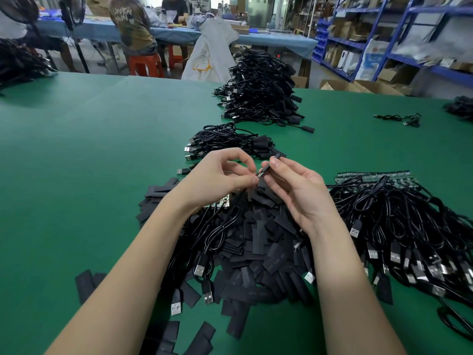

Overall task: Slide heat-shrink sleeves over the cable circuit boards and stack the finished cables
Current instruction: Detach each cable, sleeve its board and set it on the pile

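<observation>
My left hand (220, 178) pinches a small cable circuit board (260, 174) at its fingertips, above the middle of the green table. My right hand (294, 188) pinches a black heat-shrink sleeve (271, 162), whose open end meets the board's tip. Below both hands lies a heap of flat black sleeves (258, 242) mixed with loose USB cables. A small stack of sleeved cables (225, 142) lies just beyond my hands. A tall pile of finished cables (261, 90) stands farther back.
A pile of unsleeved cables with bare green boards (399, 213) lies to the right. Single cables (399, 118) lie at the far right. People sit at a blue table (179, 34) behind. Blue shelving (409, 34) lines the right wall. A white bag (210, 55) stands beyond the table edge.
</observation>
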Motion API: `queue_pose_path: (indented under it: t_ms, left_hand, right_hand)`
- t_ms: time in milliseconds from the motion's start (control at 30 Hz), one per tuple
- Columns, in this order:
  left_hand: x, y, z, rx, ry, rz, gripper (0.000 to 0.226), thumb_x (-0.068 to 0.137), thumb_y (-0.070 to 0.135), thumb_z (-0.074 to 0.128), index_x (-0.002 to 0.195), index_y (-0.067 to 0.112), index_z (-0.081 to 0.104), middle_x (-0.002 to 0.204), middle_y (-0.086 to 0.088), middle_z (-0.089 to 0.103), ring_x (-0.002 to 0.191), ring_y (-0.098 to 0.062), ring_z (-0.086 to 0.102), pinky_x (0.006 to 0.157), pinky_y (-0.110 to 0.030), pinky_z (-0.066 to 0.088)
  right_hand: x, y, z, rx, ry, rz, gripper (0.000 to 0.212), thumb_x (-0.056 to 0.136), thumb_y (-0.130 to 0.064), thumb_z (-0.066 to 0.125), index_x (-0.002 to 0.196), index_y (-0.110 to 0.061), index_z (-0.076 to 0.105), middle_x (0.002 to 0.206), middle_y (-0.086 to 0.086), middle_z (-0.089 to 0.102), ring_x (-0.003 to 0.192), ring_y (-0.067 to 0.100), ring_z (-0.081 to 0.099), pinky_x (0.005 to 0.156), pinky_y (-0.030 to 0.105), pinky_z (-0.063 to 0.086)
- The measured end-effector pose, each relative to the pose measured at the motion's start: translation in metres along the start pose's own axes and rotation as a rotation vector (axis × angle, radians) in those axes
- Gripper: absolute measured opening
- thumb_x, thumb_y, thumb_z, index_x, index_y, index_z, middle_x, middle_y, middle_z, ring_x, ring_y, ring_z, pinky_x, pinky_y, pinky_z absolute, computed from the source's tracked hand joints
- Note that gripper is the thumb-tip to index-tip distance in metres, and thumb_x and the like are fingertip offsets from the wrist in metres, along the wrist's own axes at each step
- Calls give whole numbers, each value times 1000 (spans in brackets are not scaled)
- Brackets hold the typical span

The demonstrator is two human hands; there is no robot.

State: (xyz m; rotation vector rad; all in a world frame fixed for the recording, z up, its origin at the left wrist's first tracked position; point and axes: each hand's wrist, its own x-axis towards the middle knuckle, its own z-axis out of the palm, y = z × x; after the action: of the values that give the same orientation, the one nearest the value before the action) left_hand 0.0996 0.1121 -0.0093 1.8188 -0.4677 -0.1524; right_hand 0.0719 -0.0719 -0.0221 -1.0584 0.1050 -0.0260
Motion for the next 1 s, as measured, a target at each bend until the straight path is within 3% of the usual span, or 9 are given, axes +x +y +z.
queue_pose_path:
  t_ms: [233,333,533,633,767,867,1000]
  left_hand:
    - [2,-4,5,115,108,60,13,83,17,82,83,26,73,77,1,77,70,-14,70,65,-24,53]
    - [3,-3,6,114,130,81,13,82,15,83,83,25,75,78,-1,77,77,-25,75,68,-28,57]
    - [2,-3,6,100,138,109,12,83,15,83,83,24,76,78,0,77,77,-24,76,77,-37,62]
    - [2,-2,8,82,157,111,14,83,14,82,84,23,71,77,-1,77,77,-29,75,70,-38,59]
    - [1,-1,7,69,182,94,28,81,15,84,93,19,59,79,1,78,74,-19,75,62,-22,53]
    - [1,-1,6,58,155,80,22,81,13,84,89,16,64,79,-4,77,71,-16,70,63,-22,51]
    - [2,-2,8,52,121,61,20,80,11,84,87,16,66,80,-6,77,66,-9,66,63,-21,50]
  right_hand:
    - [2,2,2,8,29,5,15,91,-5,72,105,0,71,101,15,77,93,17,75,79,22,59]
    - [2,3,2,20,36,9,21,90,-5,72,110,2,69,101,15,77,92,16,75,79,22,59]
    - [1,3,3,34,31,15,22,90,-6,72,110,4,69,99,13,77,90,15,75,79,21,59]
    - [0,3,6,20,36,18,22,91,-5,71,111,4,68,101,14,77,87,15,75,76,21,59]
    - [-1,4,8,1,39,10,20,91,-4,71,110,4,68,100,15,77,88,17,75,76,22,60]
    - [-2,4,8,-20,29,-12,22,92,-5,71,113,1,67,96,13,78,87,17,75,75,22,60]
    - [-3,5,10,-107,43,-106,26,90,-8,74,114,-17,69,99,17,77,86,19,74,75,24,60]
